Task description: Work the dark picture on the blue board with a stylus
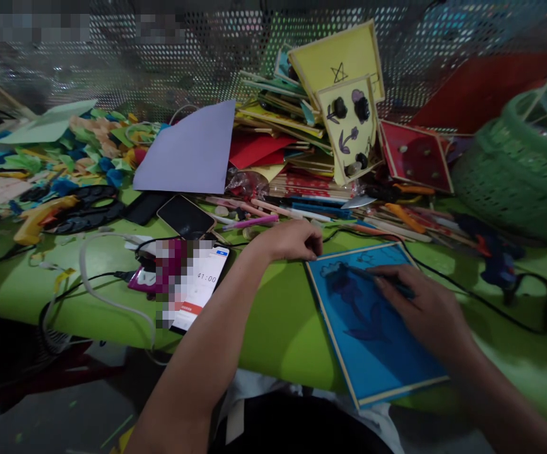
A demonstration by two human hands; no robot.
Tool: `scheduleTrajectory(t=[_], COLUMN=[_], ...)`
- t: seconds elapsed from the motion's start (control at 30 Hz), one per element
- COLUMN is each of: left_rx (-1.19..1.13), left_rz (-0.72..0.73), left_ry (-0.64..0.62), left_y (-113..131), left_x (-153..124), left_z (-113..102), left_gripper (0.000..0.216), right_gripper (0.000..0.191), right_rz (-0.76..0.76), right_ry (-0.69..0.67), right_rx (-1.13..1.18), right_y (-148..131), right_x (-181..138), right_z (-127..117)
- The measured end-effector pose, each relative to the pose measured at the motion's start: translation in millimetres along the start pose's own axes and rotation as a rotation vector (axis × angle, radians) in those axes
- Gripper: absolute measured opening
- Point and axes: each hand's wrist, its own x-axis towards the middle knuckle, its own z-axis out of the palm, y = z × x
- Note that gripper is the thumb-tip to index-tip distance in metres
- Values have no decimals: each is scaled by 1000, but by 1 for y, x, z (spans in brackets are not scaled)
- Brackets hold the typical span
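A blue sheet point(396, 350) edged with thin wooden strips lies tilted on the green tabletop, with a dark flower and leaves drawn on it. My right hand point(419, 302) is closed around a dark pen point(400, 287), whose tip meets the drawing near the flower's top. At the sheet's upper left corner rests my left hand point(294, 239), its fingers curled in and the fingertips by the wooden edge. Whether anything is inside those fingers is hidden. A lit phone point(202, 287) showing a timer lies left of my left forearm.
Behind my hands are pens and sticks point(273, 211), a stack of framed sheets point(296, 120) and a lilac sheet point(190, 151). A green basket point(514, 164) stands right, near a dark glue gun point(493, 252). Cables point(96, 287) cross the left side; a yellow glue gun point(41, 217) lies there.
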Motion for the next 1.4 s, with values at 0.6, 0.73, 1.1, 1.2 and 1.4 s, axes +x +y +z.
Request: scheduleTrajectory(t=[0.6,0.73,1.1,1.2,1.4], left_rx=[-3,-5,9,1,-7], left_rz=[20,18,19,19,14], left_ry=[1,7,7,4,5], left_y=[-5,-2,-2,-3,-4], left_x=[4,2,2,3,2], left_z=[1,2,2,2,1], left_gripper=[18,18,16,16,16], right_gripper=[30,30,25,27,26], right_rz=[-41,-36,-68,-57,-33], right_ry=[-33,-49,-40,-29,-67], right_rx=[18,32,40,34,58], right_y=[2,2,2,1,0], right_x=[-2,-4,-3,-3,-4], right_z=[0,-1,0,-1,-1])
